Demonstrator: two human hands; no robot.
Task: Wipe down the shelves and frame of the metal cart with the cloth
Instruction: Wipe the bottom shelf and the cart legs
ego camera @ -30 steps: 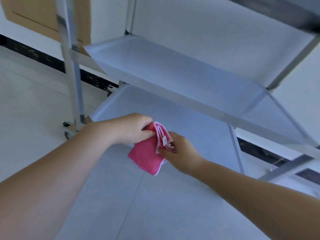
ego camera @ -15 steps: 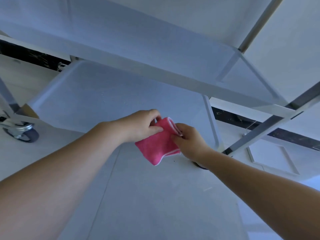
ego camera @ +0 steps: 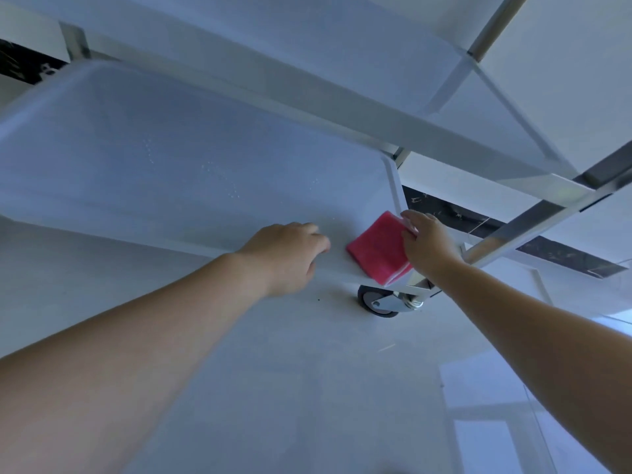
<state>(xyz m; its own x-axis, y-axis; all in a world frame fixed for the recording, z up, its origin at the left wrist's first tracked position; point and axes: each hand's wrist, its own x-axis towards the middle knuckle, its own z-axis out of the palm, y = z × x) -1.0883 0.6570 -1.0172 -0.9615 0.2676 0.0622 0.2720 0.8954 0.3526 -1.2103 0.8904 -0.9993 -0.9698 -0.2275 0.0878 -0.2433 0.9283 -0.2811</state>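
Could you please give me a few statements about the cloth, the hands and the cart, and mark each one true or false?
1. The cloth is pink. True.
2. The left hand holds the cloth. False: the right hand has it; the left hand is beside it, apart from it.
3. The cloth lies at the near right corner of the bottom shelf. True.
4. The cloth is on the upper shelf. False: it is on the bottom one.
5. A wheel shows below that corner. True.
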